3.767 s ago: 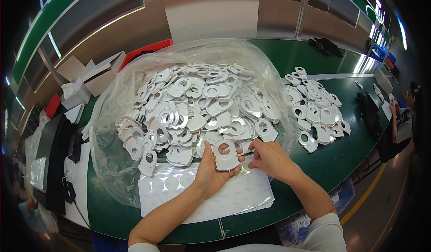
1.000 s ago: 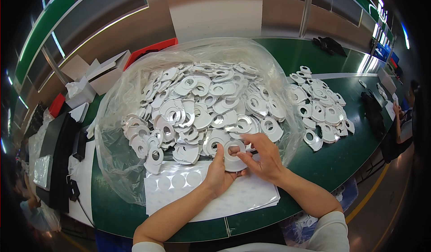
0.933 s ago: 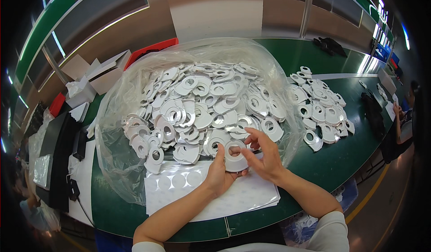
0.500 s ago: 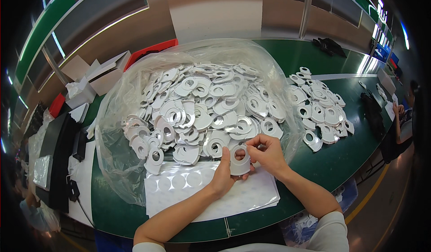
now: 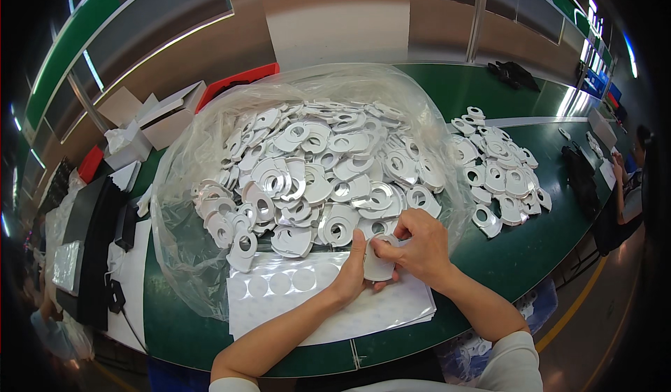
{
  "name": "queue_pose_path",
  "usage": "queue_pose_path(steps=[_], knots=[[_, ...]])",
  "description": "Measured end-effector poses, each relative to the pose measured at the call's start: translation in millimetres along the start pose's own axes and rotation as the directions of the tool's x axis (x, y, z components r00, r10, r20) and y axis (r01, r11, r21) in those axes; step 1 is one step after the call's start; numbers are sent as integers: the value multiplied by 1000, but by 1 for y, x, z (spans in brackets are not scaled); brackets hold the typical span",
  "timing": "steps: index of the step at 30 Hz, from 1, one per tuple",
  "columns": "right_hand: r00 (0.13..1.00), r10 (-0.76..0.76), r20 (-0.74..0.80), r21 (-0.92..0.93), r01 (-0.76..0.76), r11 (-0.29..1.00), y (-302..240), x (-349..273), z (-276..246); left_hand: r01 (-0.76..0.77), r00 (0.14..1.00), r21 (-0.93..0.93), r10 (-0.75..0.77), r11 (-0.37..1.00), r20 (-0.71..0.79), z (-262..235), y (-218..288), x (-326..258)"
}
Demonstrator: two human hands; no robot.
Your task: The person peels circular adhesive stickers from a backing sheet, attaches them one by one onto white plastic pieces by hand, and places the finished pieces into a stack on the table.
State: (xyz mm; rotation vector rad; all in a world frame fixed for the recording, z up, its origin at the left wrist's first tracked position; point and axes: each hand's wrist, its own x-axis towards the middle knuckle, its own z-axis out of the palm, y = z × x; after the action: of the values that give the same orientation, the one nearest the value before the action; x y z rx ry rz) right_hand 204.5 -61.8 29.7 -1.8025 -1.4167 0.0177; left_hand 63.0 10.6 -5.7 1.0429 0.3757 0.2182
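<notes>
Over a stack of pale sheets (image 5: 300, 322), my left hand (image 5: 348, 277) grips a white plastic part (image 5: 378, 269), a rounded plate with a large hole. Its thumb lies along the left edge, with fingertips showing past the right. My right hand (image 5: 424, 247) is closed on the upper side of the same part, thumb pressed across its face near the hole. Whether anything thin is under that thumb is hidden. Round translucent discs (image 5: 280, 282) lie in a row on the top sheet. Just beyond my hands, a large heap of similar white parts (image 5: 339, 226) fills an opened clear plastic bag (image 5: 178, 266).
A smaller pile of white parts (image 5: 514, 180) sits on the green table (image 5: 482, 266) to the right. White boxes (image 5: 171, 118) and a red bin (image 5: 237, 84) stand at the back left. Another person (image 5: 632, 182) sits at the far right.
My right hand has shifted down and inward, its thumb now across the part's hole instead of at its upper edge. My left hand keeps its hold.
</notes>
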Motion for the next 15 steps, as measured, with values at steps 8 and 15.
queue_pose_path(steps=[8,15], knots=[[963,-85,255,2,88,996,3,7,-23,80,995,-220,-92,972,-43,2,10,-1],[932,27,362,169,-95,981,10,7,-25,118,991,-283,-129,952,-22,-1,12,2]])
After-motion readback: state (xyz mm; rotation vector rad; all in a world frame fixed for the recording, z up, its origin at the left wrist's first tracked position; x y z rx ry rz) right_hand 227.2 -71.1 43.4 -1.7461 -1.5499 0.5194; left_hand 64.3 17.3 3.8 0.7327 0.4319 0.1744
